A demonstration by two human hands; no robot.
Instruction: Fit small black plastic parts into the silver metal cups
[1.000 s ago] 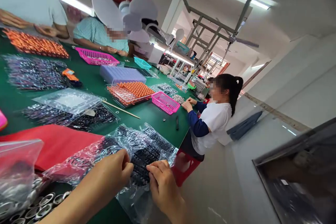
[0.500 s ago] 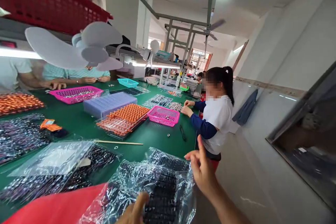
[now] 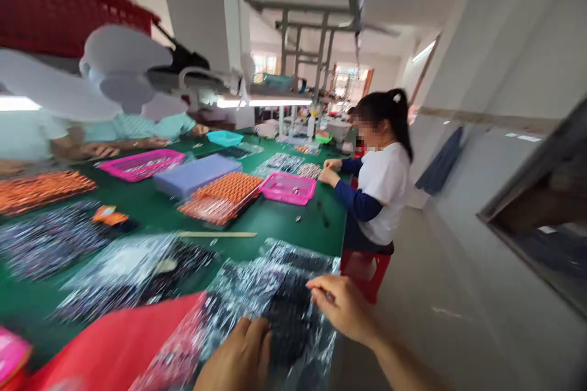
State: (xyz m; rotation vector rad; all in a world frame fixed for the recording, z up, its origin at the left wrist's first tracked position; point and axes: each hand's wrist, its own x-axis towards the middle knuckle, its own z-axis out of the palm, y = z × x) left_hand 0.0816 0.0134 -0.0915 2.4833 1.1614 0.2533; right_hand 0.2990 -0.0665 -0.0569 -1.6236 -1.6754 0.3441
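At the near table edge lies a crinkled clear plastic bag [image 3: 238, 281] with rows of small black pieces [image 3: 288, 311] showing. My left hand [image 3: 241, 351] is over its near part, fingers bent downward; blur and the angle hide the fingertips. My right hand [image 3: 343, 305] is above the bag's right side, fingers curled in and pressed together. Whatever may be between them is too small to make out. A red sheet [image 3: 123, 342] lies left of my left hand, partly under the clear plastic.
Left are plastic-bagged dark strands [image 3: 123, 269]. Beyond lie a thin stick [image 3: 220, 234], a tray of orange pieces [image 3: 220, 198], a purple-blue block [image 3: 197, 174] and a pink basket [image 3: 288, 188]. A co-worker [image 3: 380, 177] sits at right; a fan [image 3: 123, 73] hangs upper left.
My right hand has moved down toward the bag, and its raised index finger has curled in. My left hand has come further into view. The whole view has shifted and blurred.
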